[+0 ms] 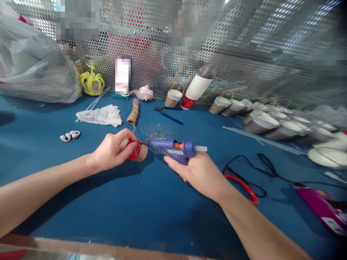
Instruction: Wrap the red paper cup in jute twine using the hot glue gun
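My left hand (111, 151) is closed around a red paper cup (133, 152) lying on its side, with brown twine wound around one end. Gripped in my right hand (199, 168) is a blue hot glue gun (166, 146), a clear glue stick poking out of its back. Its nozzle points left and meets or nearly meets the twine on the cup; I cannot tell if it touches. Just behind the cup, a roll of brown twine (133, 112) stands out on the blue table, with a loose strand running toward the cup.
Pliers (169, 113), a stack of paper cups (196, 88) and several twine-wrapped cups (262, 121) line the back and right. White cloth (100, 115) and a plastic bag (35, 61) lie left. A black cord (244, 159), red-handled object (241, 186) and purple power strip (322, 207) sit right.
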`<action>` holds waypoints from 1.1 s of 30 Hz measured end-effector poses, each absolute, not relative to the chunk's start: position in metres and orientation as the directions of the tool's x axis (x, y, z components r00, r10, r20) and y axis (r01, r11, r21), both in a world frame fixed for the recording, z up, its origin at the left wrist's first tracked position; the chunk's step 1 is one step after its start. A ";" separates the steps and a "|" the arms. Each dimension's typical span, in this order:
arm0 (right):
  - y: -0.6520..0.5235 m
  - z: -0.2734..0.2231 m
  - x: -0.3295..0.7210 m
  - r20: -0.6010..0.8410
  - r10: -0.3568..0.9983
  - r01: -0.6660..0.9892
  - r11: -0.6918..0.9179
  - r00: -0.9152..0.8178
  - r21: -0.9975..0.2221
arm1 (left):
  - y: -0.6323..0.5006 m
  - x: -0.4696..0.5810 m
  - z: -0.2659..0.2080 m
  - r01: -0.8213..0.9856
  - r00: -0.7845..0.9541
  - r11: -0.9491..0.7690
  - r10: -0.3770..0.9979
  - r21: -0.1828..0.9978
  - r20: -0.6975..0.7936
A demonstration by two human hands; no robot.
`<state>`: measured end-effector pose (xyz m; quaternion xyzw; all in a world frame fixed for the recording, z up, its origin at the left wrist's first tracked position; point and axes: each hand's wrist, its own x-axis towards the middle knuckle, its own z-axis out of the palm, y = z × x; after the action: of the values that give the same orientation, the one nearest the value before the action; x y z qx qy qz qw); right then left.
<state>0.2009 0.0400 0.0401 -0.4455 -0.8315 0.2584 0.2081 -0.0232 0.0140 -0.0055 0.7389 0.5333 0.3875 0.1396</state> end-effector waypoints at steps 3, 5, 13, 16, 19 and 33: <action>0.042 0.038 0.199 0.119 0.856 0.643 0.462 -0.503 -0.611 | 0.014 -0.023 -0.006 0.687 0.144 -0.407 0.888 0.602 0.437; 0.043 0.037 0.198 0.113 0.855 0.643 0.462 -0.506 -0.611 | 0.014 -0.024 -0.006 0.683 0.143 -0.405 0.890 0.608 0.432; 0.038 0.036 0.203 0.135 0.831 0.637 0.508 -0.540 -0.579 | 0.016 -0.023 -0.004 0.661 0.055 -0.299 0.934 0.688 0.353; 0.036 0.036 0.204 0.159 0.809 0.620 0.545 -0.566 -0.564 | 0.018 -0.023 -0.005 0.623 0.019 -0.260 0.948 0.738 0.318; 0.034 0.036 0.203 0.165 0.804 0.616 0.552 -0.571 -0.561 | 0.019 -0.023 -0.006 0.584 -0.006 -0.227 0.959 0.779 0.284; 0.028 0.033 0.201 0.124 0.800 0.632 0.548 -0.587 -0.548 | 0.022 -0.021 -0.003 0.548 -0.080 -0.147 0.971 0.824 0.227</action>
<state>0.2010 0.0281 0.0334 -0.4161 -0.8605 0.2298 0.1832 -0.0214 0.0216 -0.0035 0.6300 0.6025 0.4206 0.2515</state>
